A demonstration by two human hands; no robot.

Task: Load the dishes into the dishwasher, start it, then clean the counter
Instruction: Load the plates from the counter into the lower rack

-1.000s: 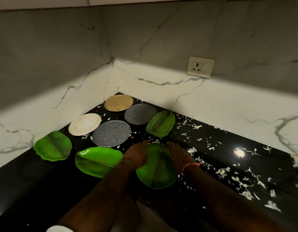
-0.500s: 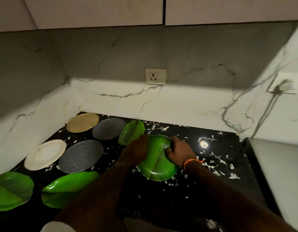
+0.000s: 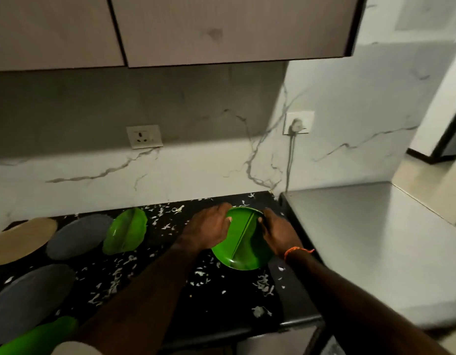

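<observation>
Two hands hold a shiny green plate (image 3: 243,242) shaped like a leaf, with a line down its middle. The left hand (image 3: 209,230) curls its fingers round the left edge of the plate. The right hand (image 3: 278,233) grips the right edge, and an orange thread band (image 3: 297,250) sits on that wrist. The plate is tilted and seems to be up off the black bench (image 3: 221,298). Nothing lies on the plate.

Little white scraps (image 3: 114,280) are scattered over the bench all around the green plate. To the left of the plate lies another green leaf plate (image 3: 125,230). Further left are a round grey plate (image 3: 79,237) and a round tan plate (image 3: 22,240). Closer to the person than those sit a second grey plate (image 3: 29,301) and the edge of one more green plate (image 3: 37,336).

Just right of the held plate is a silver metal top (image 3: 375,247). On the marble wall behind the plate are a white socket (image 3: 144,136) and a white plug with a cord (image 3: 297,124).
</observation>
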